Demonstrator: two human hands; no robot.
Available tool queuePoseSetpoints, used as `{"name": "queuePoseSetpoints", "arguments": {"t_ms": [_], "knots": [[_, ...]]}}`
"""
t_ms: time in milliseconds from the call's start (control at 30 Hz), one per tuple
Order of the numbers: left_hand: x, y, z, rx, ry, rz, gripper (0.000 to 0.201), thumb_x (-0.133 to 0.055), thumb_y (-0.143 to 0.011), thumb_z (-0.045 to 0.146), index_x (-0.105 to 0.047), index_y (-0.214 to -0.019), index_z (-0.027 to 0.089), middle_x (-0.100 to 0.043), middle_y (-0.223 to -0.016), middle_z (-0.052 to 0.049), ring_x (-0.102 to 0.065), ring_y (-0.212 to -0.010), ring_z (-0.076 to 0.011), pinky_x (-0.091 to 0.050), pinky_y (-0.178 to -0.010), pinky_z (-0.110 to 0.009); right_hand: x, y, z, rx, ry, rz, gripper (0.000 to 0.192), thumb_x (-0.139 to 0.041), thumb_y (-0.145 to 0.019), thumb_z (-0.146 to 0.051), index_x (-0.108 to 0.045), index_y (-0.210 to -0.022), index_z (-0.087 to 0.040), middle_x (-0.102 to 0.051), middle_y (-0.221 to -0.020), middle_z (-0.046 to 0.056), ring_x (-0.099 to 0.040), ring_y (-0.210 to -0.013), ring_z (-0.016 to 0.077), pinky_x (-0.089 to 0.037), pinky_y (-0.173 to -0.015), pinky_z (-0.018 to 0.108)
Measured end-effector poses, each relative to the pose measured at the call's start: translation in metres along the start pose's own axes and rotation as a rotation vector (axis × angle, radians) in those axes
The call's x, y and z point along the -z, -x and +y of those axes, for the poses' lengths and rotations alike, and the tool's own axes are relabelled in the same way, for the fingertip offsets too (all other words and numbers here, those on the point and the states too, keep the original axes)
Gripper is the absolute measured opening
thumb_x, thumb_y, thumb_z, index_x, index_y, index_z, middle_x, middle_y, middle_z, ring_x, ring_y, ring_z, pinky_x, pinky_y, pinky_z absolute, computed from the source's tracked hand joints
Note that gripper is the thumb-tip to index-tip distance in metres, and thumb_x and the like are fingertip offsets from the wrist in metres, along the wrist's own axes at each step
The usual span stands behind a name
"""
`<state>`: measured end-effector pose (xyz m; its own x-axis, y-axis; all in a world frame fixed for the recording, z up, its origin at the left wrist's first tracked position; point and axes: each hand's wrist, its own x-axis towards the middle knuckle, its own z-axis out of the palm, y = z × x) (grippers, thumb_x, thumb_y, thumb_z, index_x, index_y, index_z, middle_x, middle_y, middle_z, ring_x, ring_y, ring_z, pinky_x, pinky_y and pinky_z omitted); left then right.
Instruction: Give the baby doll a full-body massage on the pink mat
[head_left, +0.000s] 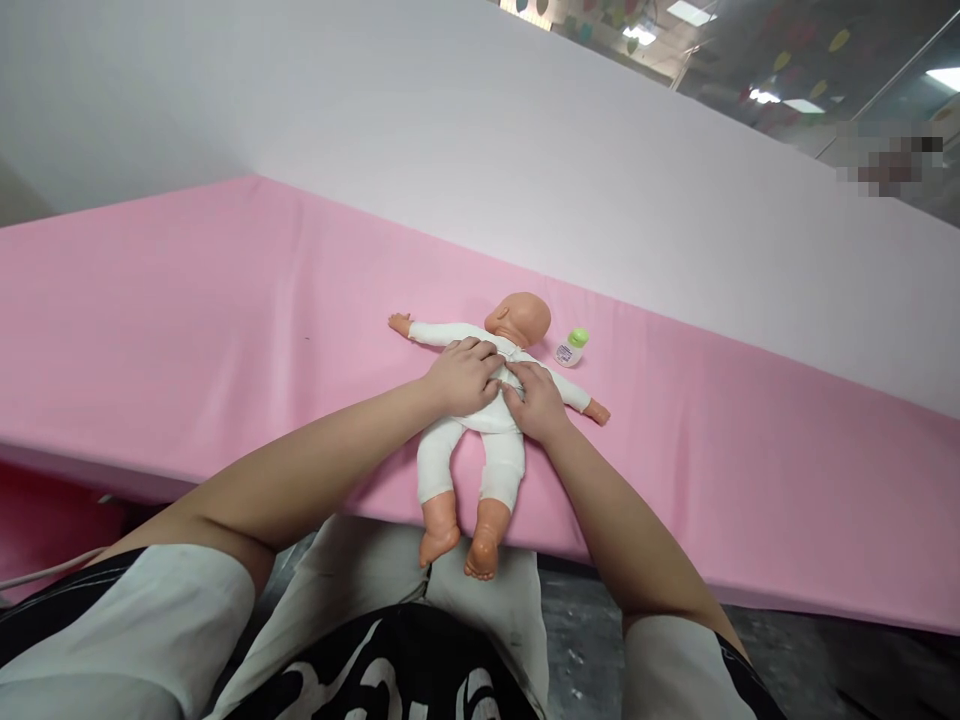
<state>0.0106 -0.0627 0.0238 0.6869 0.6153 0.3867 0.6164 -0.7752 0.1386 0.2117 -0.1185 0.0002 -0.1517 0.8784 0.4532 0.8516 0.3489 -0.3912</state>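
While the baby doll (480, 420) lies face-up at the pink tabletop's (187, 330) near edge, left hand (463, 376) and right hand (534, 402) pinch its soft, light chest fabric, the likeliest hold

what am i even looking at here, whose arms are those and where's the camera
The camera sits on a person's head, looking forward and down, so the two bare arms reaching in from the bottom are that person's own. There is no machine. A baby doll in a white suit lies on its back on a pink-covered surface, feet toward the person. The left hand and right hand both rest on the doll's chest, fingers at the clothing. A small bottle with a green cap lies beside the doll's head.
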Motion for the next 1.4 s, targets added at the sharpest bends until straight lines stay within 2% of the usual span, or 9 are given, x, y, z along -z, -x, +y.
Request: {"name": "queuePoseSetpoints", "arguments": {"t_ms": [167, 467, 667, 733, 900, 1000, 1100, 1233, 1400], "knots": [[-0.002, 0.002, -0.001, -0.012, -0.034, 0.013, 0.063, -0.045, -0.101, 0.043, -0.051, -0.158, 0.019, -0.043, -0.169, -0.011, -0.03, -0.159, -0.038, -0.024, -0.126, -0.057, -0.004, 0.002, 0.003, -0.006, 0.052, 0.035, 0.062, -0.059, -0.098, -0.041, -0.053, -0.153, -0.012, -0.055, -0.154, 0.021, -0.048, -0.146, 0.038, -0.039, -0.125, 0.059], [-0.001, -0.004, -0.004, 0.02, 0.005, -0.064, 0.058, -0.048, -0.096, 0.041, -0.06, -0.149, 0.019, -0.061, -0.15, -0.014, -0.051, -0.142, -0.0346, -0.035, -0.12, -0.055, -0.005, -0.004, 0.011, 0.002, 0.02, -0.056, 0.058, -0.057, -0.099, -0.043, -0.056, -0.151, -0.016, -0.059, -0.152, 0.019, -0.053, -0.144, 0.0362, -0.041, -0.124, 0.058], [0.0, -0.004, -0.005, 0.103, 0.042, -0.145, 0.079, -0.051, -0.097, 0.049, -0.032, -0.169, 0.023, -0.013, -0.18, -0.014, -0.006, -0.165, -0.0465, -0.012, -0.128, -0.069, -0.003, 0.0, 0.008, -0.054, -0.005, -0.025, 0.078, -0.06, -0.097, -0.047, -0.037, -0.163, -0.011, -0.044, -0.164, 0.023, -0.041, -0.153, 0.0393, -0.036, -0.126, 0.063], [0.001, -0.006, -0.006, 0.12, 0.066, -0.191, 0.084, -0.051, -0.097, 0.053, -0.026, -0.171, 0.023, -0.009, -0.18, -0.015, 0.001, -0.165, -0.0473, -0.006, -0.127, -0.072, -0.002, -0.001, 0.007, -0.067, -0.025, -0.046, 0.083, -0.061, -0.097, -0.047, -0.031, -0.166, -0.012, -0.043, -0.165, 0.024, -0.041, -0.154, 0.04, -0.036, -0.125, 0.065], [0.002, -0.012, -0.011, 0.155, 0.139, -0.292, 0.085, -0.048, -0.097, 0.055, -0.025, -0.171, 0.022, -0.022, -0.178, -0.016, -0.011, -0.164, -0.0449, -0.007, -0.126, -0.075, 0.002, -0.006, 0.008, -0.026, -0.072, -0.104, 0.075, -0.061, -0.097, -0.042, -0.036, -0.164, -0.018, -0.05, -0.163, 0.018, -0.048, -0.149, 0.0388, -0.038, -0.124, 0.064], [0.001, -0.012, -0.014, 0.164, 0.189, -0.272, 0.082, -0.05, -0.096, 0.056, -0.03, -0.169, 0.024, -0.026, -0.177, -0.014, -0.014, -0.164, -0.0443, -0.011, -0.126, -0.074, 0.004, -0.006, 0.009, -0.034, -0.097, -0.103, 0.073, -0.061, -0.098, -0.047, -0.041, -0.162, -0.017, -0.052, -0.161, 0.018, -0.05, -0.148, 0.0379, -0.039, -0.124, 0.062], [0.005, -0.007, -0.018, 0.163, 0.239, -0.079, 0.073, -0.052, -0.096, 0.055, -0.046, -0.16, 0.02, -0.043, -0.168, -0.015, -0.034, -0.157, -0.0394, -0.025, -0.128, -0.063, 0.005, -0.003, 0.011, -0.071, -0.102, -0.057, 0.074, -0.061, -0.098, -0.054, -0.045, -0.159, -0.014, -0.055, -0.158, 0.02, -0.052, -0.145, 0.0377, -0.04, -0.123, 0.06], [0.016, 0.0, -0.029, 0.33, 0.181, 0.144, 0.05, -0.049, -0.097, 0.054, -0.071, -0.121, 0.015, -0.072, -0.123, -0.017, -0.066, -0.118, -0.0343, -0.048, -0.108, -0.051, 0.006, 0.001, 0.012, -0.046, -0.041, 0.1, 0.061, -0.059, -0.098, -0.053, -0.059, -0.145, -0.015, -0.065, -0.144, 0.019, -0.057, -0.134, 0.0372, -0.044, -0.118, 0.06], [0.014, 0.0, -0.047, 0.539, 0.24, -0.13, 0.067, -0.035, -0.097, 0.075, -0.068, -0.08, 0.019, -0.073, -0.085, -0.015, -0.071, -0.085, -0.0348, -0.052, -0.077, -0.046, 0.008, 0.0, 0.006, -0.08, 0.019, 0.139, 0.047, -0.052, -0.101, -0.053, -0.069, -0.129, -0.019, -0.074, -0.124, 0.015, -0.065, -0.115, 0.0358, -0.051, -0.107, 0.058]]}}
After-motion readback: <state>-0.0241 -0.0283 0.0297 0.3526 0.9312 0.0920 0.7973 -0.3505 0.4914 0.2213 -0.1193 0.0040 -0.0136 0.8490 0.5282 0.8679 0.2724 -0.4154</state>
